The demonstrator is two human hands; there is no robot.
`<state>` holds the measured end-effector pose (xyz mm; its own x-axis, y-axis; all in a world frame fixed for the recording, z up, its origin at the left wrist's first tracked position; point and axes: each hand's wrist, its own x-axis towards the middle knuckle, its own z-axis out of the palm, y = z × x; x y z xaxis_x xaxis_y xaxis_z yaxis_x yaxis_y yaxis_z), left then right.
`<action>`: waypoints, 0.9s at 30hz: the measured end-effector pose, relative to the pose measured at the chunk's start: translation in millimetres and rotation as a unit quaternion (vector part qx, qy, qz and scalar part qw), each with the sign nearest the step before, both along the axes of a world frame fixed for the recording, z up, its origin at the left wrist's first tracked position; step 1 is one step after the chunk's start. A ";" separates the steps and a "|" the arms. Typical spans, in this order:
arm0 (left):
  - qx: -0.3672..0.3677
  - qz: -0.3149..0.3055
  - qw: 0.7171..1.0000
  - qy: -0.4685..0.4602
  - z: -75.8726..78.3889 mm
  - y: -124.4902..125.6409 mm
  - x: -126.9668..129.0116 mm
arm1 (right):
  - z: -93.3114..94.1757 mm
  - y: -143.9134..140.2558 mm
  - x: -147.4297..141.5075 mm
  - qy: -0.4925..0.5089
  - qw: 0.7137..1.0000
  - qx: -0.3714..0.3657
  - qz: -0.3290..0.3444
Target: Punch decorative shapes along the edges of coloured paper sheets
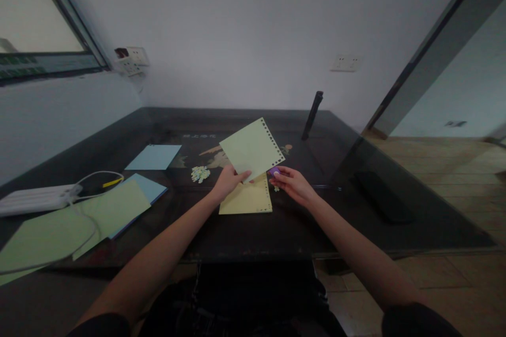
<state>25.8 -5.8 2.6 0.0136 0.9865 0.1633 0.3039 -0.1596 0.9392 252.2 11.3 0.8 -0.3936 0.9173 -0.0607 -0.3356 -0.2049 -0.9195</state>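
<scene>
My left hand [230, 183] pinches the lower corner of a pale green sheet of paper [251, 146], held tilted above the table. Dark holes run in a row along the sheet's right edge. At its lower right corner my right hand [294, 185] grips a small purple hole punch [274, 170], mostly covered by the fingers. Beneath lies a yellow sheet [244, 201], also with holes down its right side. A small heap of pale paper bits [200, 174] sits left of my left hand. A few more bits [276, 188] lie under my right hand.
Green sheets [114, 210] and blue paper [154, 158] lie on the dark table [253, 239] at left. A white power strip [35, 199] and its cable rest there. A black upright object [312, 116] stands at back right; a dark flat object [383, 197] lies at right.
</scene>
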 end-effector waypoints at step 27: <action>0.018 -0.012 0.999 0.033 -6.8 -5.5 9.5 | -0.3 -6.0 -9.6 0.024 0.999 -0.009 -0.035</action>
